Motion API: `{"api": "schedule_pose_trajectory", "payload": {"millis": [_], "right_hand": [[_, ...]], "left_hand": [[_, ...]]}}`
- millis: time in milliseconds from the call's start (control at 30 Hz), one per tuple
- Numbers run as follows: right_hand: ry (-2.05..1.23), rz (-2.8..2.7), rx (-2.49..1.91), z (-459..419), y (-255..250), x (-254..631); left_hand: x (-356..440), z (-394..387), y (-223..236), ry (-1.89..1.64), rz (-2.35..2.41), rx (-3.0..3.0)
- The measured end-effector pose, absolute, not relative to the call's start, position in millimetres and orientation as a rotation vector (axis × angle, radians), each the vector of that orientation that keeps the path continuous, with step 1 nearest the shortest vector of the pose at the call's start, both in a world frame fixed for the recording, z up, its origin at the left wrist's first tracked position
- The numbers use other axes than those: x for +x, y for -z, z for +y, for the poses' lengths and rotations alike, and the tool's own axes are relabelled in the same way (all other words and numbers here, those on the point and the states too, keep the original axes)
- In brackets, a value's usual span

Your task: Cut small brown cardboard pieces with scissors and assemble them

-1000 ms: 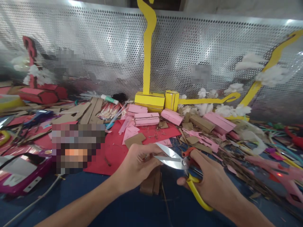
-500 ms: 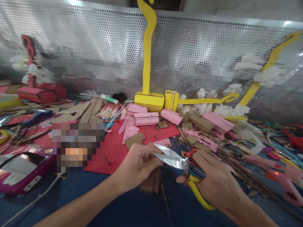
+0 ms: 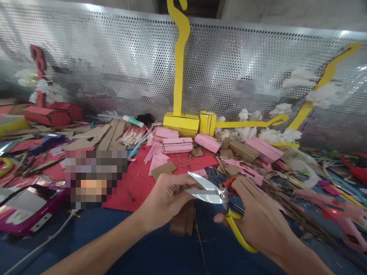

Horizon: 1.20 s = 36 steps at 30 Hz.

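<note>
My right hand (image 3: 259, 212) grips a pair of scissors (image 3: 207, 194) with one red and one yellow handle. The silver blades are spread and point left, their tips at the fingers of my left hand (image 3: 166, 202). Those fingers are pinched together; whatever lies between them is hidden behind the hand and blades. Just below them is a strip of brown cardboard (image 3: 182, 222), partly covered by the hand. Behind my left hand, another brown cardboard piece (image 3: 164, 170) rests on a red sheet (image 3: 123, 191).
Pink paper-covered boxes (image 3: 177, 145) sit behind my hands, before a yellow upright hook shape (image 3: 179, 76) on a yellow base. A pink glue gun (image 3: 334, 212) with a lit red light lies right. Cardboard scraps (image 3: 110, 133) clutter the left. A perforated metal panel (image 3: 114, 57) stands behind.
The scissor blades have spread wider apart, the lower blade swinging down slightly. My left hand stays nearly in place, and the camera view has shifted a little.
</note>
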State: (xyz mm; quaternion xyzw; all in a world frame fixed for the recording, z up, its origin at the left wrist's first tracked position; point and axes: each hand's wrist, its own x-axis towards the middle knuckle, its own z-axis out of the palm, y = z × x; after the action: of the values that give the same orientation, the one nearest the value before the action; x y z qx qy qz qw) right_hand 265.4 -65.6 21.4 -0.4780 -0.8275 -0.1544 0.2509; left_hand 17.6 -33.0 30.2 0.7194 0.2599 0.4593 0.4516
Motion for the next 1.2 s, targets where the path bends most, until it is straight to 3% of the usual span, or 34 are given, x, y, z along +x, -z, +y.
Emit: {"api": "schedule_pose_trajectory", "payload": {"millis": [1200], "right_hand": [[0.387,-2.250,-1.129,-64.9,-19.6,263.8]], "left_hand": [[18.7,-28.6,-19.7,-1.069,0.508,1.611]]}}
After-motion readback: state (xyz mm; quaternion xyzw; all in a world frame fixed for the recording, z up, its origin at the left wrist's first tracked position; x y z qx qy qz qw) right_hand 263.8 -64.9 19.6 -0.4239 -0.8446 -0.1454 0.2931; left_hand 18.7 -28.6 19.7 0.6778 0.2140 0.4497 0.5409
